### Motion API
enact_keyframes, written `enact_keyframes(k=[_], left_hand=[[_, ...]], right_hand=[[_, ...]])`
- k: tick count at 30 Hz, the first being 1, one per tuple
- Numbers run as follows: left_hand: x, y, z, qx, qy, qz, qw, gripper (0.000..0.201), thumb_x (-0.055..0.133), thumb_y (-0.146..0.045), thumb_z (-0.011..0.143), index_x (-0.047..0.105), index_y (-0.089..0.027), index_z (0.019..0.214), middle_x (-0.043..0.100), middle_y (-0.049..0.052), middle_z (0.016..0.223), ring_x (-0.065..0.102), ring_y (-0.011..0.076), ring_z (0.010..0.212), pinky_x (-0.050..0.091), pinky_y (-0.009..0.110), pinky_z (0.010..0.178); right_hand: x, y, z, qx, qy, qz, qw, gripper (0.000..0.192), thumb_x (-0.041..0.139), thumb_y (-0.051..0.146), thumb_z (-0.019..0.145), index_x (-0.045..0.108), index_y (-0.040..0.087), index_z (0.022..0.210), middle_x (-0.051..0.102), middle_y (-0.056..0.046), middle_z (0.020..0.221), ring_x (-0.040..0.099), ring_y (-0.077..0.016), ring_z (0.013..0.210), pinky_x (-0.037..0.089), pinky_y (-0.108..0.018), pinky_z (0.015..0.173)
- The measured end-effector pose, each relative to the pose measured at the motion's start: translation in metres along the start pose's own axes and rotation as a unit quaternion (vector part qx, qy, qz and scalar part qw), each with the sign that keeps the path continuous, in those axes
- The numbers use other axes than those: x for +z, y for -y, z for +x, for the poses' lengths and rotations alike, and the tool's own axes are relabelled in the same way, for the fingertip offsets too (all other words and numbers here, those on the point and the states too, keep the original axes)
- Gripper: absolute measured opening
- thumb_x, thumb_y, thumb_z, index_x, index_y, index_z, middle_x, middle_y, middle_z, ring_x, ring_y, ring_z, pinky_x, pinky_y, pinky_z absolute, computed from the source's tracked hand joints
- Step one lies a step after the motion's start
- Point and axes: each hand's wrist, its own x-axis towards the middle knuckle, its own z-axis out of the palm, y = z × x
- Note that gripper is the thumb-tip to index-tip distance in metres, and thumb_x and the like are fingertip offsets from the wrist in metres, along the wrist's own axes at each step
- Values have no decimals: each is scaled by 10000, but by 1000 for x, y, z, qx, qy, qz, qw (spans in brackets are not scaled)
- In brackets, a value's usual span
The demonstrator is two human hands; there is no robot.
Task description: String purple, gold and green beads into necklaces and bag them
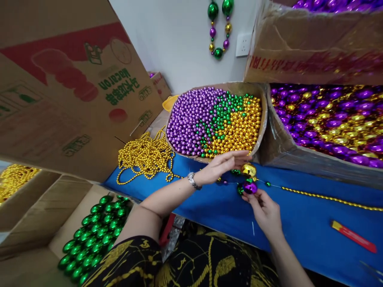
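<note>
My right hand [265, 211] pinches a shiny purple bead [249, 186] between thumb and fingers, above the blue table surface. A large gold bead [249, 170] sits just above it, with green beads partly hidden beside them. My left hand [223, 164], wearing a silver watch on the wrist, reaches over from the left with its fingers stretched out flat, close to the gold bead; whether it touches is unclear. From this cluster a thin string runs right past a small green bead [267, 184] to a strand of small gold beads [329, 196].
Behind my hands stands a box of small beads [263, 131] in purple, green and gold. A pile of gold bead strands [146, 153] lies left of it. A red-handled cutter [354, 236] lies at right. Large cartons [60, 99] flank both sides; a finished-looking necklace [218, 53] hangs on the wall.
</note>
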Motion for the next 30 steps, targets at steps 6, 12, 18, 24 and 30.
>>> enact_keyframes(k=[6, 12, 18, 24, 30], left_hand=[[-80, 8, 28, -18, -143, 529, 837, 203, 557, -159, 844, 712, -203, 968, 694, 151, 1038, 526, 332, 1106, 335, 546, 990], [-103, 20, 36, -59, -152, 569, 806, 137, 579, -111, 809, 657, -168, 711, 668, 151, 854, 539, 334, 1050, 364, 527, 931], [-44, 9, 24, -100, -190, -56, 975, 256, 695, -332, 804, 662, -175, 1003, 690, 48, 907, 653, 133, 779, 514, 312, 764], [-5, 2, 12, -144, -186, -269, 934, 282, 808, -264, 717, 661, -147, 926, 704, 25, 840, 680, 120, 750, 539, 268, 736], [0, 4, 8, -147, -201, -272, 930, 296, 836, -267, 687, 666, -151, 901, 703, 12, 833, 683, 115, 740, 538, 245, 703]], right_hand=[[-10, -6, -6, 16, -12, 11, 1000, 259, 625, 411, 884, 654, 201, 1034, 761, -85, 977, 744, -228, 851, 611, -338, 782], [-9, 8, -8, 13, -3, 2, 1000, 264, 610, 446, 885, 657, 211, 993, 767, -65, 924, 747, -223, 826, 610, -297, 732], [-7, 16, -7, 17, 30, -18, 999, 233, 576, 447, 902, 644, 234, 965, 767, -34, 915, 746, -211, 826, 601, -270, 723], [-9, 30, -5, 27, 53, -59, 996, 224, 539, 450, 920, 631, 248, 949, 762, -7, 895, 745, -196, 825, 583, -248, 701], [-9, 34, -5, 25, 50, -80, 995, 199, 546, 441, 916, 626, 260, 933, 756, 18, 865, 745, -186, 809, 570, -239, 674]])
